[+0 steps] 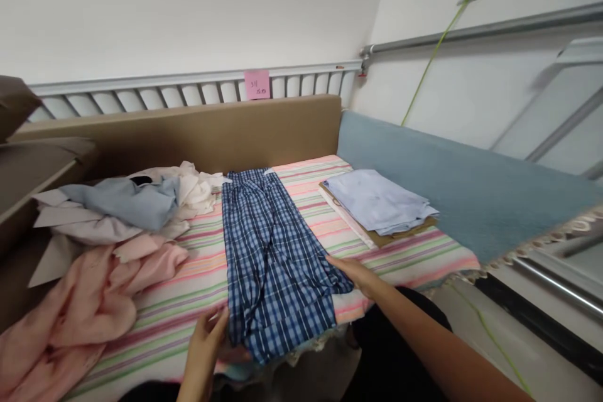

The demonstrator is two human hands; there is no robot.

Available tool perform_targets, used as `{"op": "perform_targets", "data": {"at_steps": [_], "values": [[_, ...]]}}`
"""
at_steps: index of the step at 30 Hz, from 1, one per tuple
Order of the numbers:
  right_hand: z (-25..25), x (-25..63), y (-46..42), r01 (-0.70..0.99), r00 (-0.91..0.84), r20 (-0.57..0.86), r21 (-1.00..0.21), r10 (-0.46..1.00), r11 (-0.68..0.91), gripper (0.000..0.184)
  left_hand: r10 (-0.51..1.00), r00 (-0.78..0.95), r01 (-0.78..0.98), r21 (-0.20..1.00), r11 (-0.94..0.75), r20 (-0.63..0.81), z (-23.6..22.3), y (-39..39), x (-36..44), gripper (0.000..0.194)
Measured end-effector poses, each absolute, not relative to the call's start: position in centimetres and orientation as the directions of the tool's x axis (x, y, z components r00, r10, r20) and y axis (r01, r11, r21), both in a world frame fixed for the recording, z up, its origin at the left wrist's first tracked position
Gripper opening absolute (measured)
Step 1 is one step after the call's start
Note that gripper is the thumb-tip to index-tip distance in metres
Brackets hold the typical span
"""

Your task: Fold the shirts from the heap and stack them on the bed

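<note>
The blue plaid garment (277,251) lies lengthwise in front of you on the striped cover (164,320), its far end near the brown panel (226,138) and its near end at the front edge of the cover. Creases run down its middle, and its lower right side bulges outward.

Your left hand (205,340) is at the garment's lower left edge, fingers bent, with the tips at the fabric; you cannot tell from this view whether they pinch it. Your right hand (360,277) reaches in from the right, its fingers extended and resting on the garment's right edge, higher up than the left hand; whether they grip any cloth underneath cannot be told.

To your left is a loose heap of clothes: a pink garment (106,282) nearest you, with a light blue garment (127,200) and white clothing (195,191) farther back. To your right, apart from the plaid garment, sits a neat stack with a folded light blue shirt (377,200) on top and an olive garment (405,233) beneath. A blue cloth (438,169) covers the raised side beyond the stack. A pink note (257,84) is on the white rail (188,79) behind the panel.
</note>
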State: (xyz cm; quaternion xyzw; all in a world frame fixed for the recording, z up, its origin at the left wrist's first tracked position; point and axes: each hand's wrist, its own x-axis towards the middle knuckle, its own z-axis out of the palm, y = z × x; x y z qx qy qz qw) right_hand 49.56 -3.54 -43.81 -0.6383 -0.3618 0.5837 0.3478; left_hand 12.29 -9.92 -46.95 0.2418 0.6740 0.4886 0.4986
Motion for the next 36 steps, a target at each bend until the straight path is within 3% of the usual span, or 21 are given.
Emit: {"op": "perform_targets", "data": {"at_steps": [7,11,15,18,22,24,27,29,30,33,36], "values": [[-43.2,48.3,-4.6,0.091,-0.106,-0.565,-0.825,0.818,-0.558,0.043,0.695,-0.298,-0.217,0.755,0.619,-0.655,-45.3,-10.4,16.2,0.044],[-44.1,47.8,-4.4,0.116,-0.142,-0.581,-0.814,0.802,-0.569,0.041,0.751,-0.275,-0.223,0.800,0.557,-0.600,-46.0,-9.5,17.0,0.045],[-44.5,47.7,-4.1,0.121,-0.157,-0.581,-0.814,0.799,-0.568,0.034,0.792,-0.299,-0.221,0.846,0.484,-0.532,-48.0,-9.4,16.8,0.032],[-44.2,48.0,-4.9,-0.031,-0.228,-0.567,-0.808,0.791,-0.588,0.035,0.797,-0.250,-0.317,0.824,0.470,-0.551,-48.9,-9.8,16.6,0.021],[-44.1,48.4,-7.1,-0.366,-0.425,-0.490,-0.676,0.761,-0.640,0.051,0.788,-0.204,-0.366,0.792,0.489,-0.580,-48.8,-10.1,16.6,0.014],[-44.0,48.5,-8.0,-0.373,-0.413,-0.479,-0.687,0.774,-0.624,0.061,0.777,-0.205,-0.348,0.786,0.511,-0.596,-48.3,-10.2,16.7,0.015],[-43.4,48.6,-8.8,-0.088,-0.041,-0.439,-0.893,0.898,-0.441,0.056,0.746,-0.216,-0.309,0.769,0.559,-0.630,-47.4,-10.3,16.8,0.018],[-42.8,48.5,-9.1,0.205,0.205,-0.224,-0.942,0.953,-0.266,0.041,0.739,-0.218,-0.269,0.767,0.582,-0.637,-46.9,-10.5,16.9,0.024],[-42.5,48.3,-9.1,0.352,0.234,-0.082,-0.922,0.969,-0.163,0.038,0.737,-0.216,-0.253,0.766,0.591,-0.640,-46.7,-10.6,16.9,0.027],[-42.1,47.0,-9.1,0.710,-0.022,0.214,-0.685,0.977,0.166,0.042,0.744,-0.189,-0.237,0.765,0.599,-0.641,-46.5,-10.9,16.9,0.035],[-42.6,45.3,-8.6,0.857,-0.225,0.187,-0.429,0.956,0.286,0.049,0.753,-0.168,-0.230,0.768,0.598,-0.636,-46.5,-11.0,16.7,0.041]]}}
